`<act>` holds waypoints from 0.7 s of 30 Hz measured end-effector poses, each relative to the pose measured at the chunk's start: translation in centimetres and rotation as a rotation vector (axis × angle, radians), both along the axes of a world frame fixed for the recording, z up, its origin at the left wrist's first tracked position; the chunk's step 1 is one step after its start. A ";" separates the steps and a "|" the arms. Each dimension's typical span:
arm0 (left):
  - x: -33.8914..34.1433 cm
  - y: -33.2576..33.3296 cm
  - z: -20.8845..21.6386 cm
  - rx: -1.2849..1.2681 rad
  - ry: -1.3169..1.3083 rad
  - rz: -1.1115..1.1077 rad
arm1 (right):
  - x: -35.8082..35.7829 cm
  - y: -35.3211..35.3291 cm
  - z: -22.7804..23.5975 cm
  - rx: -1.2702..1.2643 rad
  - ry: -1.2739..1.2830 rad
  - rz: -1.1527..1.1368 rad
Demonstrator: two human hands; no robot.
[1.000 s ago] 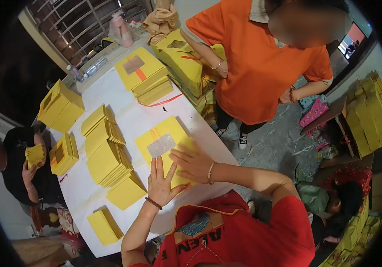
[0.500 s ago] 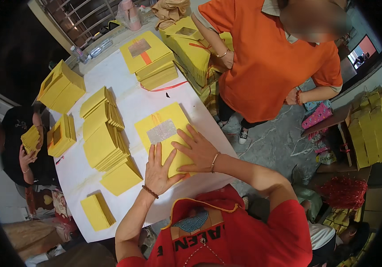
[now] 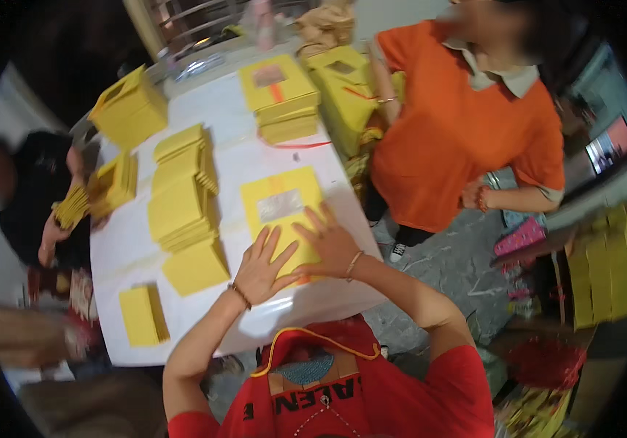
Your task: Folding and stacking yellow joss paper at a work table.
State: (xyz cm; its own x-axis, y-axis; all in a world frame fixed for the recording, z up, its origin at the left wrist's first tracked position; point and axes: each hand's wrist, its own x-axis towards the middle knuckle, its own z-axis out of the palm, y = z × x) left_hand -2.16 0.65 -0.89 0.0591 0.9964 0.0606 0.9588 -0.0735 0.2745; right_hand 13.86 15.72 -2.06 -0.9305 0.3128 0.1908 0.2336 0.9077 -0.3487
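Observation:
A yellow paper piece point(image 3: 255, 201) with a silver patch and orange print lies on the white table in front of me. My left hand point(image 3: 262, 266) rests at its lower left edge, fingers spread and partly on the paper. Flat on its lower right part lies my right hand point(image 3: 328, 244), fingers also spread. Neither hand grips anything. How many layers lie beneath my palms cannot be seen. Left of my hands, a fanned row of yellow paper bundles point(image 3: 175, 204) runs along the table point(image 3: 127, 259).
Near the front left corner sits a small yellow bundle point(image 3: 142, 317). Taller yellow stacks point(image 3: 281, 91) stand at the far side. A person in orange point(image 3: 467, 131) stands at the right. At the left, a person in black point(image 3: 36, 182) holds folded yellow paper point(image 3: 72, 208).
My view has shifted, so the table and people appear displaced. Both hands stay spread on the yellow paper. The left person's hand has come closer to the yellow stack beside it.

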 end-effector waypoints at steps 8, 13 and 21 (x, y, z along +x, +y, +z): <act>2.0 3.0 1.4 -0.005 0.091 -0.184 | 1.0 1.3 0.5 0.061 -0.024 -0.011; 3.8 2.4 0.8 0.209 0.260 -0.056 | 1.2 3.2 1.9 -1.036 0.271 0.060; 4.0 0.7 3.6 0.521 0.094 0.201 | 3.9 5.4 1.1 -0.968 0.592 -0.118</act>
State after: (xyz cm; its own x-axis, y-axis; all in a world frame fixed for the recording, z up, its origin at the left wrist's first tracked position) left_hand 1.81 1.32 2.74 -0.0998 0.8284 0.5512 0.9864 0.0098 0.1638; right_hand 17.74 21.15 -0.94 -0.7300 0.6468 0.2209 -0.1347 0.1807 -0.9743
